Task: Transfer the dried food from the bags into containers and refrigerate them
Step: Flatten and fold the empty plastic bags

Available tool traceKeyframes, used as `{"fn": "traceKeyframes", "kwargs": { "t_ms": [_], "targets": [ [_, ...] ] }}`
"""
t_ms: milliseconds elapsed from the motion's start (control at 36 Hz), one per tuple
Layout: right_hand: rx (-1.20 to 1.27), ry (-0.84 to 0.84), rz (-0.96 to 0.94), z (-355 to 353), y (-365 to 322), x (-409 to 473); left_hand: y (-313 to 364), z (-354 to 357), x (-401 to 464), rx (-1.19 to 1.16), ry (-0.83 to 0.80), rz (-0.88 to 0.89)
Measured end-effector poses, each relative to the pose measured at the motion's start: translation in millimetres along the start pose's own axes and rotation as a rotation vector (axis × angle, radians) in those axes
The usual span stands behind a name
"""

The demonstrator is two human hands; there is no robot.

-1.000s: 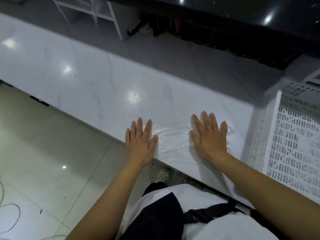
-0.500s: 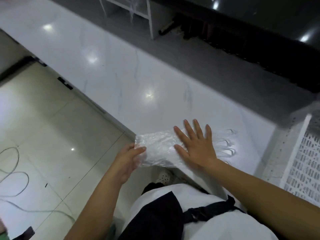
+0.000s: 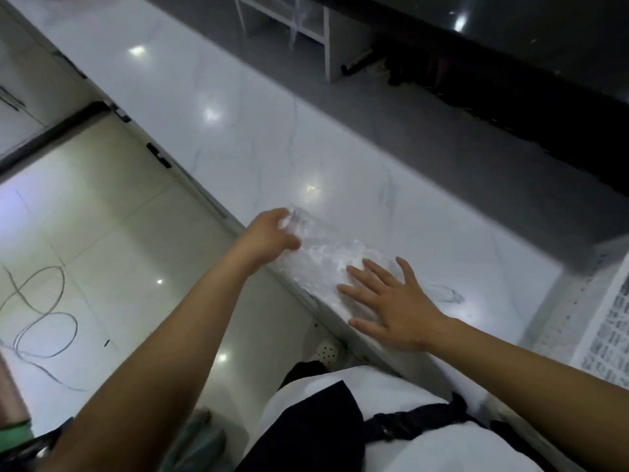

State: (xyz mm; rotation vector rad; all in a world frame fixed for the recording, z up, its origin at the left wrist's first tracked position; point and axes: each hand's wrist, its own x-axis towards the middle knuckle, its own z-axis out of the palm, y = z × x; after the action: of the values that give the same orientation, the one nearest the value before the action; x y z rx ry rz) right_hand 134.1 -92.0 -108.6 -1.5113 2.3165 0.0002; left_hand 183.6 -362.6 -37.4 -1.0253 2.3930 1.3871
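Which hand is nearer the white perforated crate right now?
Right. The right hand lies flat on the clear plastic bag, beside the crate; the left hand grips the bag's far end.

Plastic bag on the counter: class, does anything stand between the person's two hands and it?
Nothing visible does. The left hand already grips one end of the clear plastic bag, and the right hand lies flat on its other part, on the white counter.

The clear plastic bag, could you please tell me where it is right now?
In the head view, the clear plastic bag lies at the near edge of the white counter, between the left hand, which holds its end, and the right hand, pressed flat on it.
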Motion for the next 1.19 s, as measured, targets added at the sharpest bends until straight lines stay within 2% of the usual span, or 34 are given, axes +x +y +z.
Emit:
{"fn": "traceKeyframes", "kwargs": {
  "t_ms": [56,139,222,306,389,444,556,611,667,750,806,861,917,1000,1083,1194],
  "targets": [
    [-0.001,-0.053,0.043,1.5,0.2,4.4,22.2,-5.5,8.5,0.076,-0.034,0.058],
    [0.055,-0.002,0.082,3.3,-3.2,12.0,52.8,-2.5,11.8,0.215,-0.061,0.163],
    [0.212,0.057,0.091,2.2,-7.2,14.5,72.8,19.0,-2.4,0.532,-0.024,0.287],
    [0.539,0.29,0.157,-1.7,-7.7,4.5,72.6,52.2,-29.4,0.665,0.039,0.398],
    [0.639,0.602,0.431,-2.5,0.7,-10.0,63.5,81.2,-51.8,0.669,0.055,0.477],
    [0.702,0.665,0.607,-1.0,10.2,-20.1,58.6,99.2,-62.1,0.597,-0.006,0.505],
    [1.142,0.693,0.745,5.2,20.9,-38.4,48.8,133.1,-72.2,0.401,-0.312,0.381],
    [1.252,0.774,0.78,2.0,20.9,-40.1,42.7,142.7,-67.9,0.504,-0.377,0.385],
    [1.226,0.79,0.788,-2.7,23.1,-37.8,34.1,146.4,-61.8,0.683,-0.393,0.444],
    [0.921,0.646,0.722,-1.7,23.0,-33.9,16.0,145.4,-57.1,0.76,-0.39,0.593],
    [0.626,0.505,0.661,6.3,18.0,-32.1,5.1,143.7,-54.8,0.602,-0.429,0.611],
    [0.401,0.341,0.616,17.1,12.1,-30.9,0.3,138.6,-52.8,0.365,-0.432,0.513],
    [0.271,0.223,0.601,27.4,9.4,-31.0,2.4,132.3,-50.1,0.189,-0.296,0.397],
    [0.165,0.186,0.612,35.7,9.1,-31.6,10.8,126.6,-43.6,-0.03,-0.063,0.301],
    [0.154,0.205,0.611,39.3,5.5,-31.0,21.5,125.9,-31.7,0.097,0.05,0.434],
    [0.168,0.22,0.613,38.7,3.5,-30.2,26.3,138.8,-8.2,0.46,-0.066,0.625]
  ]
}}
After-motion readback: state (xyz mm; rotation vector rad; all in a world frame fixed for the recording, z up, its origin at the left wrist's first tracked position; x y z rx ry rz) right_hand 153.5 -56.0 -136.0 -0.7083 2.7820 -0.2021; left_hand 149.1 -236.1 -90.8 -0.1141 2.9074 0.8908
